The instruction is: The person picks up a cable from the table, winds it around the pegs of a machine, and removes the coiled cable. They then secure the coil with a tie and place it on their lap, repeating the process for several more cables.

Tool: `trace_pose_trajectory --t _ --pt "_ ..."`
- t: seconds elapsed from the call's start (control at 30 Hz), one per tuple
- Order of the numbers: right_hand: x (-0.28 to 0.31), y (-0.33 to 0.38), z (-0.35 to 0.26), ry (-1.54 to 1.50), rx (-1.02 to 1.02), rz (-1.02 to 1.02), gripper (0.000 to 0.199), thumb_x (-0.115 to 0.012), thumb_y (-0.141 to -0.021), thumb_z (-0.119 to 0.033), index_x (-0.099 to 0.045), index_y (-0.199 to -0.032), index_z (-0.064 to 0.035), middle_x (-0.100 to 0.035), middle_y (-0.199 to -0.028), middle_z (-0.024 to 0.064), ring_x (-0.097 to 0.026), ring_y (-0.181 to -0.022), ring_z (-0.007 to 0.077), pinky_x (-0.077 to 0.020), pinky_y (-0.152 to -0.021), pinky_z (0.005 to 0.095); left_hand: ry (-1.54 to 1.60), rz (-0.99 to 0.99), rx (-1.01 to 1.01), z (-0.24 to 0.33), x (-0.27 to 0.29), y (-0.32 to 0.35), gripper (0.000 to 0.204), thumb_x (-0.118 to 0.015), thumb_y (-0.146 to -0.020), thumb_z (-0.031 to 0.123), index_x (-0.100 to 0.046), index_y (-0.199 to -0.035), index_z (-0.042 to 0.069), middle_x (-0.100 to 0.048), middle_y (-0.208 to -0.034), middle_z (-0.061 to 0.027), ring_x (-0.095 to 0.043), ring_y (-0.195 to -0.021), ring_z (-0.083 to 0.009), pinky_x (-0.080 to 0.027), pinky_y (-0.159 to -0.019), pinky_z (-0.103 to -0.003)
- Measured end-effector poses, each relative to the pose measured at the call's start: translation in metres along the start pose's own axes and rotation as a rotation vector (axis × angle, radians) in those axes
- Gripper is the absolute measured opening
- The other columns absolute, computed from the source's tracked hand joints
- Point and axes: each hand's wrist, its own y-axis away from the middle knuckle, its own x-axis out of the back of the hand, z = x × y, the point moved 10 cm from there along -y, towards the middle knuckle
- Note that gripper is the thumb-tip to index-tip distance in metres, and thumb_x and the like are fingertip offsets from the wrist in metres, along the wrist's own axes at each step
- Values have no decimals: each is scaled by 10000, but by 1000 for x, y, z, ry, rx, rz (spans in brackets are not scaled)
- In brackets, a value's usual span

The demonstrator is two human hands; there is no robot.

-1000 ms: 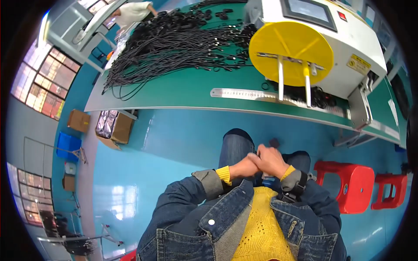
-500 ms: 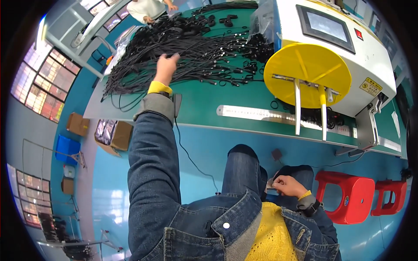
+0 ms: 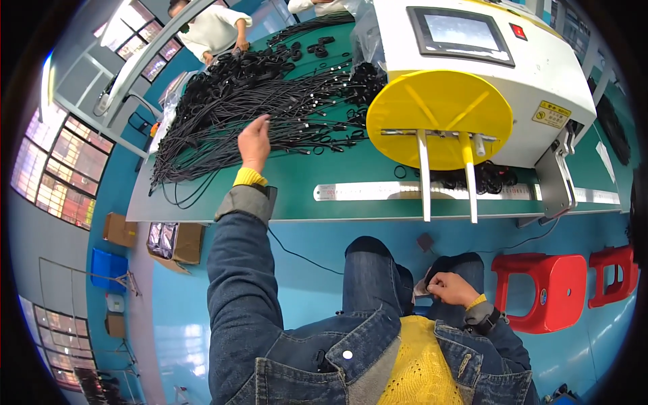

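My left hand (image 3: 254,143) reaches over the near part of a large heap of black cables (image 3: 229,115) with small shiny ends. Its fingers are drawn together; whether a cable lies between them is hidden. Low over my lap, my right hand (image 3: 453,289) is closed, thumb against fingers, beside my thigh. A small pale piece (image 3: 421,287) shows at its fingertips, too small to name. To the right of the heap stands a white machine (image 3: 526,81) with a screen (image 3: 460,35) and a yellow round disc (image 3: 439,101) bearing two rods.
A long steel ruler (image 3: 371,192) lies along the green table's (image 3: 290,196) front edge. Black coils (image 3: 489,178) lie under the disc. Red stools (image 3: 567,293) stand at right, an open carton (image 3: 185,244) at left. Across the table, a person in white (image 3: 212,30) handles the heap's far end.
The view has tilted and swung right. My left hand has drawn slightly nearer to me, and its spread thumb and finger have come together. My right hand stays at my lap.
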Motion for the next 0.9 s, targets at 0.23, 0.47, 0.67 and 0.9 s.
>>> trace_pose_trajectory --t 0.23,0.47,0.67,0.9 --pt "78 74 -135 136 634 733 224 -613 -761 -71 -591 -972 0 -589 -797 96 -547 -606 171 -438 -538 267 218 -27 -534 210 115 85 179 -584 -738 -28 -619 -899 41 -502 -622 -81 -504 -532 -212 -401 -485 -291" --pt "99 199 -259 701 1145 1274 372 -709 -673 -44 -600 -1027 -15 -559 -879 74 -534 -766 251 -455 -620 307 448 -425 -599 335 106 152 160 -595 -752 14 -622 -909 33 -528 -638 -89 -508 -533 -246 -432 -519 -310" --pt "126 199 -256 864 1105 1359 338 -685 -654 -3 -604 -980 -43 -555 -871 73 -535 -746 242 -458 -603 310 802 -905 -192 359 72 147 89 -586 -802 57 -631 -857 4 -578 -706 -89 -539 -565 -195 -441 -559 -275" --pt "155 128 -241 582 974 1350 175 -652 -695 -31 -568 -848 -50 -537 -797 95 -542 -678 276 -462 -579 338 654 -384 -267 324 47 93 94 -624 -784 68 -629 -820 -20 -580 -726 -50 -520 -596 -87 -424 -554 -224"
